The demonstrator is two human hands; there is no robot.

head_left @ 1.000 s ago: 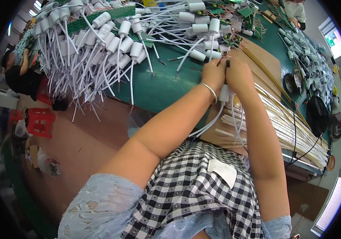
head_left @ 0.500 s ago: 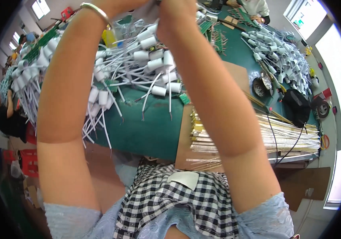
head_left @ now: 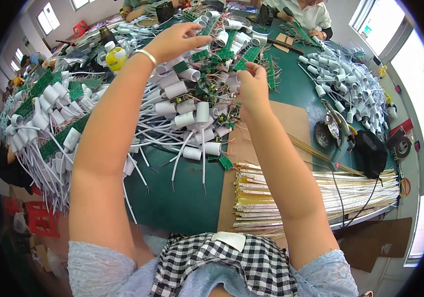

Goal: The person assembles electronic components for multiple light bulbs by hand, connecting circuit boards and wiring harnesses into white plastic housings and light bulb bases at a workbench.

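My left hand [head_left: 178, 41] is over the far part of a large heap of white cylindrical housings [head_left: 174, 89] with white cables. Its fingers are apart, and nothing shows in them. My right hand [head_left: 253, 88] is at the heap's right side, its thumb and fingers drawn together at the edge of a green circuit board [head_left: 247, 57]. More green boards with thin reddish wires lie among the housings between the hands. Cables [head_left: 203, 163] with bare wire ends trail from the heap toward me.
Long strips [head_left: 256, 198] lie on cardboard [head_left: 291, 121] at the right, with a soldering iron [head_left: 340, 143] and a metal dish [head_left: 324, 133] beyond. Another housing pile [head_left: 345, 79] stands far right; one more [head_left: 48, 128] is at left. A yellow-labelled bottle [head_left: 116, 57] and co-workers are farther back.
Both hands, earlier cut off at the top edge near something greyish, now show fully and farther apart. The greyish thing is no longer seen between them. The view has tilted upward.
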